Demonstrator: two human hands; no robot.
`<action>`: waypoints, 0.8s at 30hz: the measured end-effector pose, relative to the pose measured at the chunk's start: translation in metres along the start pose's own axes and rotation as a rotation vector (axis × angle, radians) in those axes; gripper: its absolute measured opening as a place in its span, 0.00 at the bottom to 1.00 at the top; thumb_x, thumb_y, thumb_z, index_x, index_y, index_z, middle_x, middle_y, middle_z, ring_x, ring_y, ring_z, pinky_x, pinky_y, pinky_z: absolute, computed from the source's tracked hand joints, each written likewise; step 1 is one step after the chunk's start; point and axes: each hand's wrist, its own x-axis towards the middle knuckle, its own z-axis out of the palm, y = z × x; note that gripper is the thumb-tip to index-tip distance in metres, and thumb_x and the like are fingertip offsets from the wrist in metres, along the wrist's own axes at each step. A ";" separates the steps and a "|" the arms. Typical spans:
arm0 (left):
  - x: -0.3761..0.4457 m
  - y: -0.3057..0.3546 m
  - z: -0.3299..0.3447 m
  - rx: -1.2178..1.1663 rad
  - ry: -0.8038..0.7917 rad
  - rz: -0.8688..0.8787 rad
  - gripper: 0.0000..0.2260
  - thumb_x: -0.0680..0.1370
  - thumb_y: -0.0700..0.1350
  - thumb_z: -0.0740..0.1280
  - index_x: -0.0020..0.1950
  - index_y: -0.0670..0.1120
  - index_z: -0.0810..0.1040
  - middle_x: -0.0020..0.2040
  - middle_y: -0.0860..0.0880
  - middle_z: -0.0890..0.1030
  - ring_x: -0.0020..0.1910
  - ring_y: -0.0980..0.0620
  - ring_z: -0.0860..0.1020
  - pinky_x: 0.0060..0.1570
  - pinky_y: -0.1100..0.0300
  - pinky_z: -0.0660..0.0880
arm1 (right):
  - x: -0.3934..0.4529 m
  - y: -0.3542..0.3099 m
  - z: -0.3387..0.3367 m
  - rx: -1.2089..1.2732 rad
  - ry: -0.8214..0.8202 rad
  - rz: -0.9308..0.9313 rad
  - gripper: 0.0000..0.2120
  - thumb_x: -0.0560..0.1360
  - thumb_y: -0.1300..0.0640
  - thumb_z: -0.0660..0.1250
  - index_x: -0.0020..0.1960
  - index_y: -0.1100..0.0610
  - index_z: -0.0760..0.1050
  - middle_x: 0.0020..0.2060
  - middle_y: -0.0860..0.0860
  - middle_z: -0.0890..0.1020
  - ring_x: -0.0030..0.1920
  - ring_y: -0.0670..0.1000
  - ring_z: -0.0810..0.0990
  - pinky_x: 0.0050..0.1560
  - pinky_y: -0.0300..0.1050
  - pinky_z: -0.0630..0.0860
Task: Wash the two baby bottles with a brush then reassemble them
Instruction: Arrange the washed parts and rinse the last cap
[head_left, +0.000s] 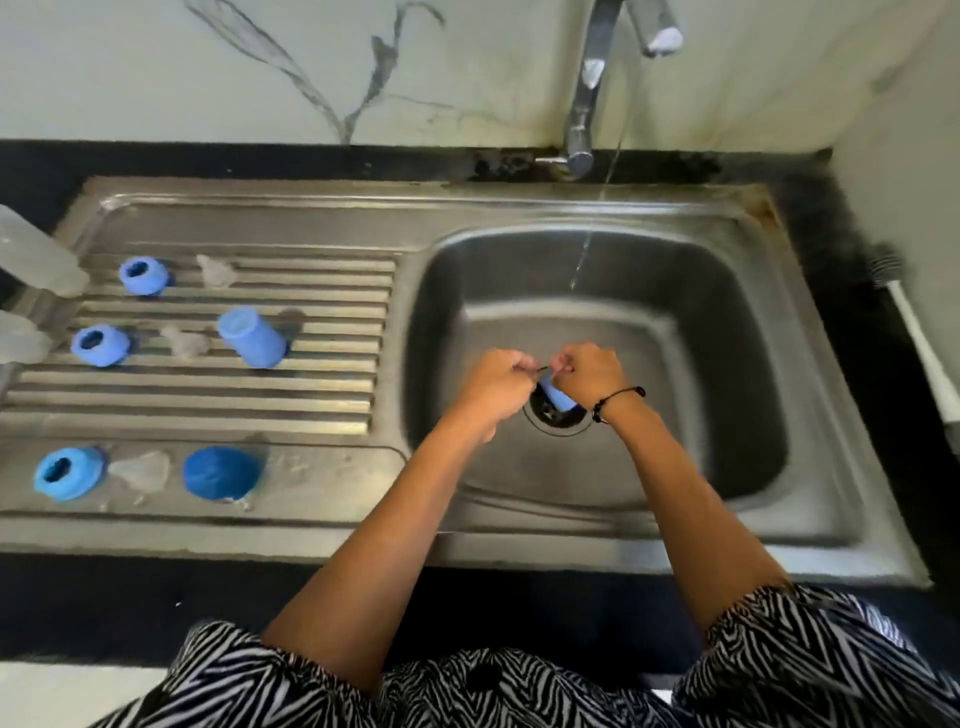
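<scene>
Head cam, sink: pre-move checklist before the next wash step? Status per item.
1. Water running from faucet: ok, a thin stream falls into the basin.
2. Left hand holding something: ok, fingers curled on a thin item; what it is, cannot tell.
3. Right hand gripping the blue part over the drain: ok.
4. Stream hitting the blue part: not ok, it lands behind the hands.
5. Brush in hand: not ok, it lies on the counter at right.
6. Other blue parts on the drainboard: ok.
</scene>
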 end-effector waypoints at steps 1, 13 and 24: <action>0.002 -0.002 0.007 -0.010 0.001 -0.013 0.10 0.77 0.33 0.61 0.53 0.40 0.80 0.47 0.45 0.79 0.48 0.50 0.76 0.49 0.61 0.70 | 0.006 0.009 0.002 -0.010 -0.017 0.013 0.09 0.75 0.62 0.62 0.53 0.62 0.77 0.54 0.60 0.80 0.56 0.60 0.76 0.56 0.47 0.72; 0.043 -0.013 0.041 -0.005 0.034 -0.213 0.12 0.76 0.32 0.61 0.55 0.41 0.79 0.55 0.41 0.81 0.55 0.47 0.78 0.58 0.54 0.74 | 0.077 0.059 0.063 -0.447 -0.089 -0.005 0.27 0.75 0.46 0.64 0.69 0.57 0.62 0.66 0.57 0.66 0.65 0.59 0.65 0.59 0.52 0.68; 0.107 0.060 0.054 -0.365 0.150 -0.002 0.14 0.83 0.45 0.56 0.65 0.40 0.70 0.56 0.43 0.77 0.46 0.50 0.78 0.42 0.61 0.75 | 0.110 0.019 -0.030 0.787 0.117 -0.040 0.07 0.78 0.55 0.60 0.55 0.53 0.73 0.42 0.51 0.77 0.34 0.48 0.76 0.29 0.41 0.75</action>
